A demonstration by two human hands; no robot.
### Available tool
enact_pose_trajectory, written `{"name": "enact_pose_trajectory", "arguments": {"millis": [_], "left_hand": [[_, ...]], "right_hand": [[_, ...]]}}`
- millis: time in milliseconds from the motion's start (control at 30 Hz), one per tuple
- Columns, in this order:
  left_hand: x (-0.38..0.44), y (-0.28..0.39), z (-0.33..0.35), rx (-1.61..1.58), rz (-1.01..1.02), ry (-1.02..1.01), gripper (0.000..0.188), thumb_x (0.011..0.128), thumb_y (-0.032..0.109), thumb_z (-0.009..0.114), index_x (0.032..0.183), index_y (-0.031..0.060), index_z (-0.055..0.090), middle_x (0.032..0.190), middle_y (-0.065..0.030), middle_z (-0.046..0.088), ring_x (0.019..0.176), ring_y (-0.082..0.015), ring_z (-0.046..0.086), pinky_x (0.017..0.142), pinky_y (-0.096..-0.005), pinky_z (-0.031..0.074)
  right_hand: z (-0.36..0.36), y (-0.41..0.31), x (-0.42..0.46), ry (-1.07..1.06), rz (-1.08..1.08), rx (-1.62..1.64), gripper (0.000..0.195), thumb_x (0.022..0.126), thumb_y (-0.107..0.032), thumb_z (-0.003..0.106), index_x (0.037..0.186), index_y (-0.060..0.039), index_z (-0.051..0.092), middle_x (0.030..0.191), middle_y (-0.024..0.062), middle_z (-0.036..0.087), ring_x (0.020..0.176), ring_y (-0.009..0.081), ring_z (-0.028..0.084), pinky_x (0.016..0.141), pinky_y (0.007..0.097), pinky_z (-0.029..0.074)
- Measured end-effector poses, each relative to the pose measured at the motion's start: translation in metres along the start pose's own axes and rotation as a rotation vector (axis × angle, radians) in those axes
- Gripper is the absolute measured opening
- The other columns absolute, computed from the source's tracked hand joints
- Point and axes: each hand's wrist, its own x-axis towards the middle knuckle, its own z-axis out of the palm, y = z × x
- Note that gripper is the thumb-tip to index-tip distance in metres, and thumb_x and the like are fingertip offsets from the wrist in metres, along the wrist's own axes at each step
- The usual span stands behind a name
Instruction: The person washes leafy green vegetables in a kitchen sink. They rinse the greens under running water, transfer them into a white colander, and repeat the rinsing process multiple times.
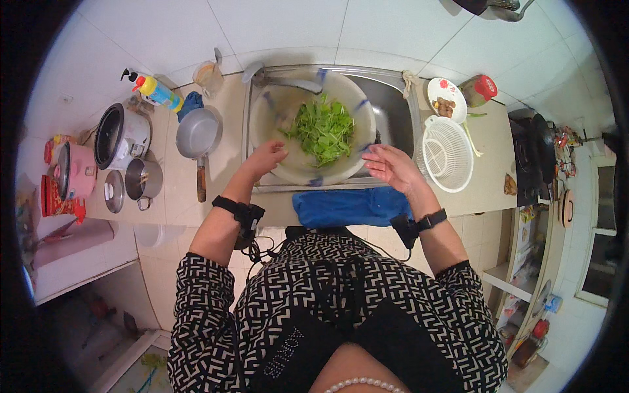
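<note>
A large pale basin [362,142] with blue marks on its wall sits in the stainless steel sink [399,115]. Inside it lies a heap of leafy greens [324,130], seemingly in water. My left hand [267,158] is over the basin's near left rim, fingers loosely bent and holding nothing. By the near right rim is my right hand [389,167], palm turned inward, fingers apart and nothing in them. Whether either hand touches the rim I cannot tell. The faucet [295,84] reaches over the basin's far side. A folded blue cloth [349,205] lies along the sink's front edge.
To the right stand a white plastic colander [448,154], a plate [454,105] with ginger and a red-lidded jar [479,91]. Leftward are a saucepan [198,132], a small pot [144,182], its lid [114,191], a rice cooker [125,135] and a yellow-and-blue bottle [159,93].
</note>
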Motion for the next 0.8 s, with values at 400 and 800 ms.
{"name": "enact_pose_trajectory", "arguments": {"millis": [400,800], "left_hand": [[0.042,0.009,0.009,0.181,0.117,0.089,0.051,0.079,0.029,0.06,0.117,-0.0042,0.05,0.107,-0.0196,0.059,0.096,-0.0267,0.058,0.081,-0.0333,0.045],[0.168,-0.005,-0.003,0.551,0.081,0.17,0.057,0.074,0.033,0.065,0.116,-0.0019,0.05,0.107,-0.0227,0.058,0.099,-0.0363,0.056,0.085,-0.0412,0.045]], "right_hand": [[0.007,-0.023,0.101,0.002,0.168,-0.194,0.025,0.088,-0.018,0.055,0.109,-0.006,0.047,0.094,0.0047,0.056,0.086,0.0183,0.058,0.072,0.0379,0.052],[0.013,-0.008,0.194,0.443,0.213,-0.578,0.056,0.08,-0.023,0.063,0.125,-0.0002,0.039,0.124,0.0165,0.042,0.109,0.0346,0.045,0.088,0.0557,0.04]]}}
